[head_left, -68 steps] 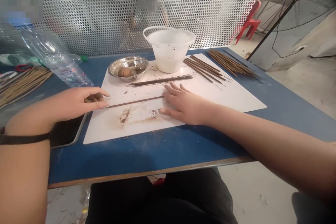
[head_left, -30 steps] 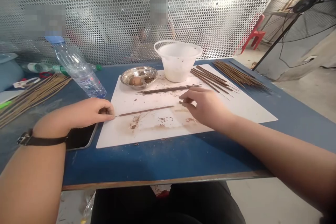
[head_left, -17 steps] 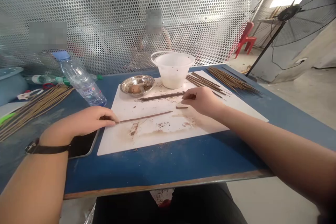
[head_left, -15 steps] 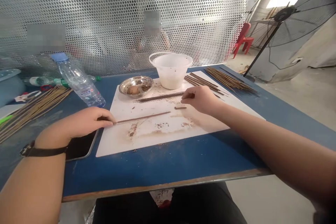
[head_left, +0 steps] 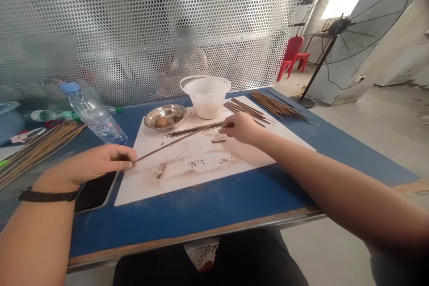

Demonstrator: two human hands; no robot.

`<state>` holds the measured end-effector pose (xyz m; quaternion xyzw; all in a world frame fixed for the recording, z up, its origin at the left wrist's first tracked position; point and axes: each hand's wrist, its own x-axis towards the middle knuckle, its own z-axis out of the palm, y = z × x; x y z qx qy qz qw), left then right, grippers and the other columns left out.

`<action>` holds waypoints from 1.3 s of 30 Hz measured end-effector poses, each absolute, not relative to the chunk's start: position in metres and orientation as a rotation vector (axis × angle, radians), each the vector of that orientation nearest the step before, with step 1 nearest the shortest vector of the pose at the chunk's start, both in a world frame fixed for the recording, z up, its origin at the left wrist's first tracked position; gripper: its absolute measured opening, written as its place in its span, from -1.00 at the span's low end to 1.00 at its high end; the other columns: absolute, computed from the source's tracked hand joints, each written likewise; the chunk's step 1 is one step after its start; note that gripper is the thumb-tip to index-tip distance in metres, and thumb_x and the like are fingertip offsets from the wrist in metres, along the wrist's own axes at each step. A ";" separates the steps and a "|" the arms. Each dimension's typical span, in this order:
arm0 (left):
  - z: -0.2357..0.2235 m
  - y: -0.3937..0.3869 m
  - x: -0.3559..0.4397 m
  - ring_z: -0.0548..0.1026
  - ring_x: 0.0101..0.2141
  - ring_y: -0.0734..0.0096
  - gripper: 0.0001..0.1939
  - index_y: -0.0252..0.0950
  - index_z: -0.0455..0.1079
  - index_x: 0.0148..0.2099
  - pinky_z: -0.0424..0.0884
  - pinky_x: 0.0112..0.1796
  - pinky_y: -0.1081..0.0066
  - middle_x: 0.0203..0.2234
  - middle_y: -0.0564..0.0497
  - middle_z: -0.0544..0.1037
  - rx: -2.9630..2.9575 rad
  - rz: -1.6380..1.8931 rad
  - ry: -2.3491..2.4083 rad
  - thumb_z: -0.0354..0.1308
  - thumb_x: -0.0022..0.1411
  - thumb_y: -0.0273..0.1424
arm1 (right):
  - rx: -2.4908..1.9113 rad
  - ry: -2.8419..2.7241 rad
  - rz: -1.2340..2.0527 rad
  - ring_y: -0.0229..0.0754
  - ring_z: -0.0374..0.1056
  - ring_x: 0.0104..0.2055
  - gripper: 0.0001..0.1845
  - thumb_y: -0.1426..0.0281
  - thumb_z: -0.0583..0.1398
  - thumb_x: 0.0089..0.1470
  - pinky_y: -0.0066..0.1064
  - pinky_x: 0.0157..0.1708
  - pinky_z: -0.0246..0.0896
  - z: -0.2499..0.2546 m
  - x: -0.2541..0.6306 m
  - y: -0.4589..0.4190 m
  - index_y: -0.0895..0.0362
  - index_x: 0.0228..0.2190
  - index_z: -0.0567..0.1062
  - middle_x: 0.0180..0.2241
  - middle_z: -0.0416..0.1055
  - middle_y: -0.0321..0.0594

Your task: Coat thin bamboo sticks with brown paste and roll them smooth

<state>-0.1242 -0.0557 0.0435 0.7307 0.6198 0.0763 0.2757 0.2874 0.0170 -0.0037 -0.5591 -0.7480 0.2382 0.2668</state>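
Note:
Pinched between the thumb and fingers of my left hand (head_left: 117, 158) is the near end of a brown incense stick (head_left: 164, 146). It slants up to the right, its far end meeting a row of dark incense sticks (head_left: 187, 131) on a white sheet (head_left: 140, 187). At the right end of that row my right hand (head_left: 237, 127) has its fingertips closed; what they grip is hidden. Just below them lies a short brown piece of paste (head_left: 219, 141). A metal dish (head_left: 165, 117) with a brown lump (head_left: 162, 122) stands behind the row.
A white bucket (head_left: 207, 98) stands at the back of the sheet. More sticks (head_left: 248, 111) lie right of it, with a bundle (head_left: 276, 105) beyond. At left are a leaning water bottle (head_left: 97, 118), a tablet-like device (head_left: 97, 191) and thin sticks (head_left: 43, 147). A perforated metal screen (head_left: 134, 31) rises behind.
The far end of my left hand's incense stick has swung up and away, onto the row of sticks. My right hand stays by the row's right end. The whole view has shifted slightly.

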 end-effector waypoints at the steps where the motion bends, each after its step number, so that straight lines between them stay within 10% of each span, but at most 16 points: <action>1: 0.043 -0.055 -0.119 0.38 -0.33 0.33 -0.73 -0.21 0.51 -0.36 0.32 -0.21 0.42 -0.43 0.10 0.49 1.946 0.194 1.561 0.28 0.17 -0.11 | -1.492 -2.026 0.662 -0.17 0.43 -0.43 -0.82 0.42 0.33 0.14 -0.32 -0.39 0.31 -0.005 0.288 0.018 0.09 -0.51 0.63 -0.48 0.58 -0.24; 14: 0.025 -0.094 0.039 0.53 -0.37 0.38 -0.77 -0.24 0.52 -0.24 0.49 -0.22 0.33 -0.38 0.03 0.55 1.486 0.196 0.954 0.41 0.24 -0.20 | -1.688 -1.692 0.306 -0.19 0.36 -0.36 -0.82 0.57 0.34 -0.19 -0.36 -0.36 0.24 0.012 0.363 0.080 0.13 -0.59 0.45 -0.47 0.50 -0.23; 39: -0.002 -0.007 0.197 0.51 -0.53 0.52 -0.77 -0.38 0.43 -0.43 0.54 -0.35 0.46 -0.54 -0.03 0.54 1.006 0.852 1.216 0.33 0.25 -0.66 | -1.623 -1.848 0.222 -0.16 0.36 -0.25 -0.82 0.63 0.22 -0.01 -0.40 -0.26 0.17 -0.005 0.365 0.092 0.17 -0.35 0.55 -0.27 0.57 -0.14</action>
